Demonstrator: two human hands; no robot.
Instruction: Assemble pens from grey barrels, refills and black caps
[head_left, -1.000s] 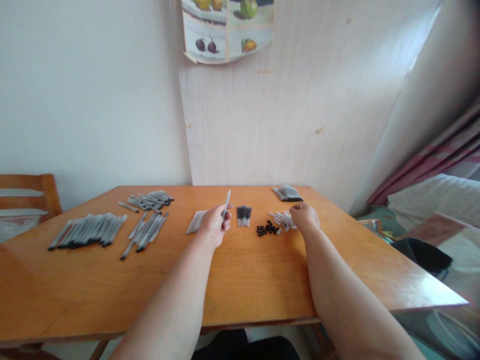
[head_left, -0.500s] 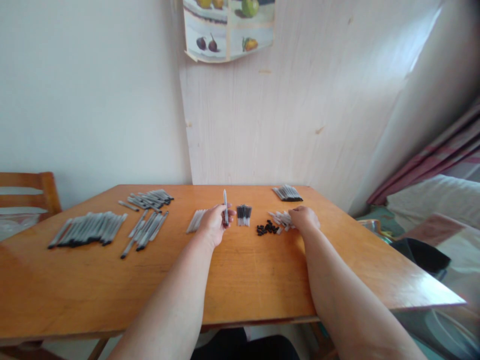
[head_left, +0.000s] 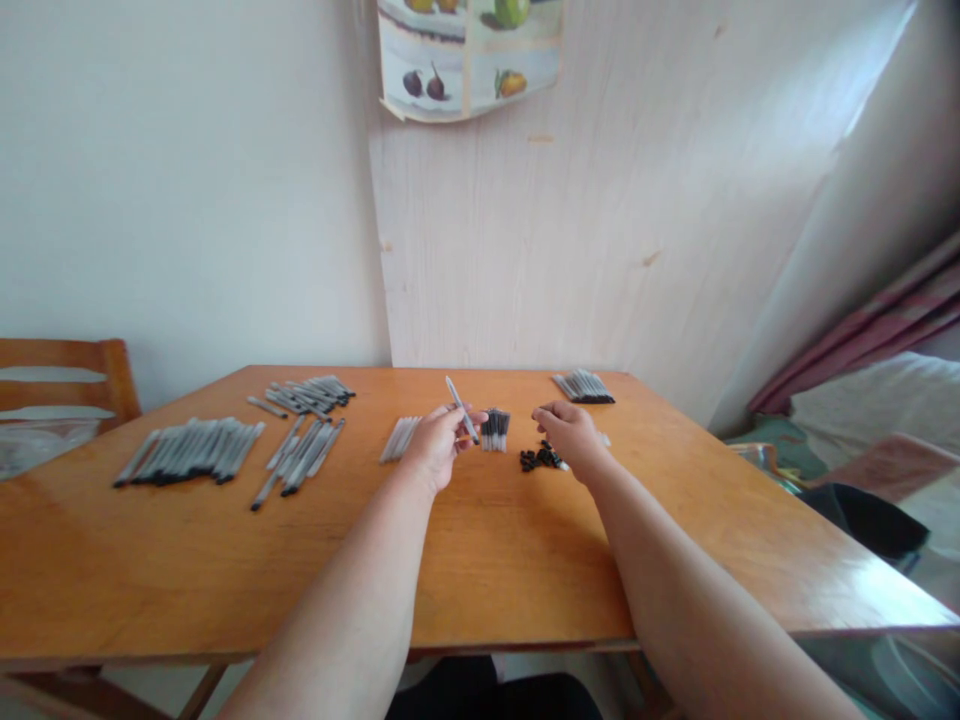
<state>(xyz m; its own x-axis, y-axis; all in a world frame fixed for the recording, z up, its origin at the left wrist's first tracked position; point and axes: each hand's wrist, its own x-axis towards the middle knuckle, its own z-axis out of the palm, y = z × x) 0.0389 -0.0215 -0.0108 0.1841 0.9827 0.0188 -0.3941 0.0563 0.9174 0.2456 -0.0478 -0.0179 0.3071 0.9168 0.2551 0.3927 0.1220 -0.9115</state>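
Between the thumb and fingers of my left hand [head_left: 437, 443] is an uncapped pen [head_left: 461, 408], tilted with its pale tip up and a dark end down. My right hand [head_left: 568, 432] is pinched closed above the small black plugs [head_left: 534, 459]. Whatever lies in that pinch is too small or hidden to name. The white caps behind and under my right hand are mostly covered. Between my hands lies a row of dark refills with pale ends [head_left: 495, 430]. Several pale barrels [head_left: 397, 438] rest just left of my left hand.
More pens with black ends lie in groups: a wide row [head_left: 191, 450], a loose pile [head_left: 304, 458] and another pile [head_left: 307, 395] to the left, and a bundle [head_left: 583, 386] at the back right. The wooden table [head_left: 510, 560] meets the wall. A chair [head_left: 67, 385] stands at left.
My right hand has lifted from the white caps and moved left towards my left hand. The pen in my left hand has gone from upright to tilted. The view has shifted slightly.
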